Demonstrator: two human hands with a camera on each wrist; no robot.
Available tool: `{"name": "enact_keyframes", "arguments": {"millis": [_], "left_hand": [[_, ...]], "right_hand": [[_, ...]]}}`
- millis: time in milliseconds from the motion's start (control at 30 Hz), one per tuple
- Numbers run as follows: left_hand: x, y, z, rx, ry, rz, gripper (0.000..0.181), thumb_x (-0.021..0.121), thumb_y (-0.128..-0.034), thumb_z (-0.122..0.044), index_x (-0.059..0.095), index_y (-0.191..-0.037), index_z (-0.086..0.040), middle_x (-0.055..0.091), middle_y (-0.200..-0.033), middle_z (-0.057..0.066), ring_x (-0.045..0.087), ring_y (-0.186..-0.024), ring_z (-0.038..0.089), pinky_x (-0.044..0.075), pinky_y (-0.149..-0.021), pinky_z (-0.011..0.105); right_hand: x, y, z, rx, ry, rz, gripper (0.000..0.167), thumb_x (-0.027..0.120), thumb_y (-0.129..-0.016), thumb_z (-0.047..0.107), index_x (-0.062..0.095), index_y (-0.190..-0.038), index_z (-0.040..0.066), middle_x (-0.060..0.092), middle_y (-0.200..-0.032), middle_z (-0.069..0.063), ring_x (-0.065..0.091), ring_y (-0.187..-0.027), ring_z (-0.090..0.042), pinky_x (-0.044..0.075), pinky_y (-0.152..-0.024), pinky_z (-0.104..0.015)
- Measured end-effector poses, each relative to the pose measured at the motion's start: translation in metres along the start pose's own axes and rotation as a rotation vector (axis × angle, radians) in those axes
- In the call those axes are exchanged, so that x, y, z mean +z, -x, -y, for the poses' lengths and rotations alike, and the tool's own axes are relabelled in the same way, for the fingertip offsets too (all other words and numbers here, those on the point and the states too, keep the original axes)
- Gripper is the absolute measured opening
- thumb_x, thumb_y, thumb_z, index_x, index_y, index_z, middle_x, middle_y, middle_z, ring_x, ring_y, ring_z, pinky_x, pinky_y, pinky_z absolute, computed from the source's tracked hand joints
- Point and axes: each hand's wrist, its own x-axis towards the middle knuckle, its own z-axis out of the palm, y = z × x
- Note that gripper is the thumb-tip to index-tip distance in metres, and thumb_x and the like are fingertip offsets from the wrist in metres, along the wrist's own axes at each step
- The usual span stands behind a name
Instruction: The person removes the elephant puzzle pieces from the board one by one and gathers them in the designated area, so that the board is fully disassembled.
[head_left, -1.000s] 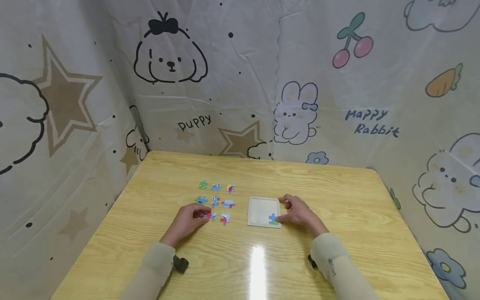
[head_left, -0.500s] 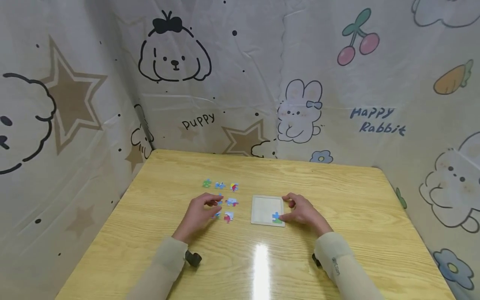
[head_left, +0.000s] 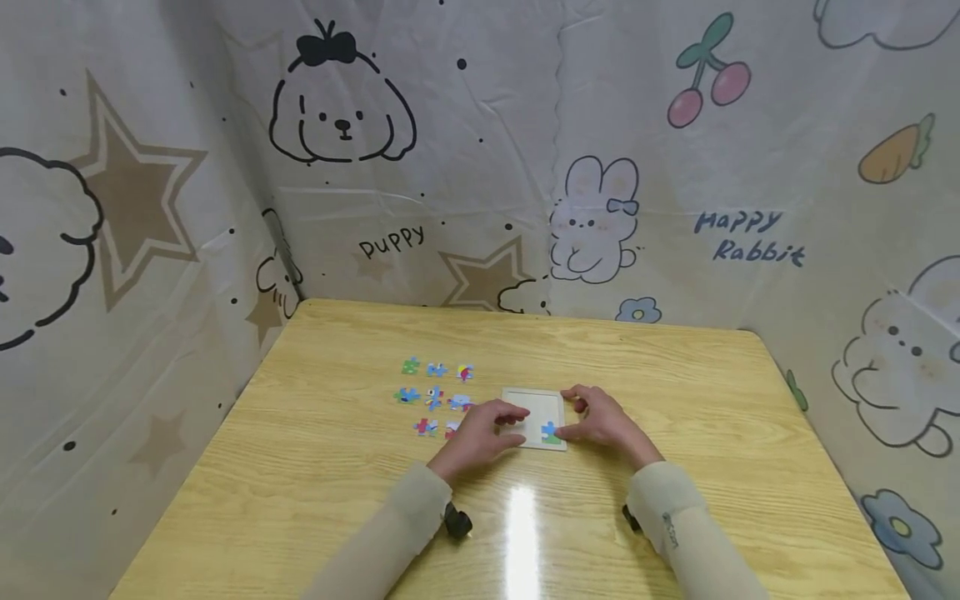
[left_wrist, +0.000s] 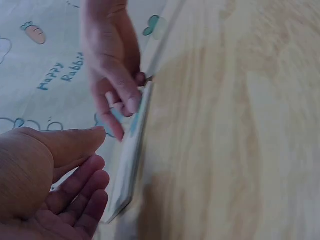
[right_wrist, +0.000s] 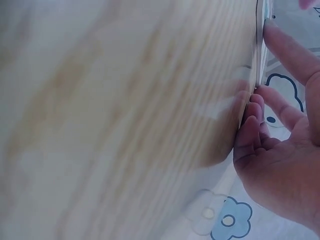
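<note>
A shallow square wooden puzzle tray (head_left: 529, 392) lies on the table, with one blue-and-green jigsaw piece (head_left: 551, 432) in its near right corner. My right hand (head_left: 603, 422) holds the tray by its right side, thumb near that piece and forefinger at the far corner. In the right wrist view, the hand (right_wrist: 285, 145) has its other fingers curled by the edge. Over the tray's left part hovers my left hand (head_left: 483, 433), thumb and fingers apart. The left wrist view shows nothing between that hand's (left_wrist: 60, 175) fingertips. It partly covers the nearest loose pieces.
Left of the tray, several loose jigsaw pieces lie in rows, among them a green one (head_left: 410, 366), a blue one (head_left: 434, 397) and a red one (head_left: 424, 427). Printed curtains (head_left: 480, 167) border the wooden table (head_left: 315, 400).
My left hand has moved rightward from the loose pieces to above the tray's left part. The right hand stays at the tray's right side, and the loose pieces lie as before.
</note>
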Motion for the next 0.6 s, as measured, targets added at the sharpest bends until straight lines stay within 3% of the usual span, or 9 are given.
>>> {"name": "enact_keyframes", "arguments": {"millis": [367,600], "left_hand": [[0.010,-0.006,0.000,-0.052,-0.063,0.021,0.038,0.077,-0.0946,-0.018,0.071,-0.131,-0.012,0.070,-0.126,0.003,0.065,-0.119,0.019,0.052,-0.107,0.039],[0.019,-0.014,-0.004,0.015,-0.118,0.008,0.038,0.079,-0.0917,-0.015,0.073,-0.128,-0.010,0.073,-0.121,0.003,0.065,-0.110,0.018,0.054,-0.100,0.033]], "right_hand": [[-0.006,0.004,-0.003,-0.094,0.023,0.040,0.075,0.087,-0.085,0.029,0.056,-0.149,0.007,0.057,-0.114,-0.011,0.050,-0.097,-0.023,0.043,-0.081,-0.033],[-0.008,0.001,-0.008,-0.140,0.042,0.062,0.074,0.087,-0.085,0.019,0.054,-0.149,0.004,0.057,-0.113,-0.012,0.048,-0.093,-0.023,0.042,-0.078,-0.033]]}}
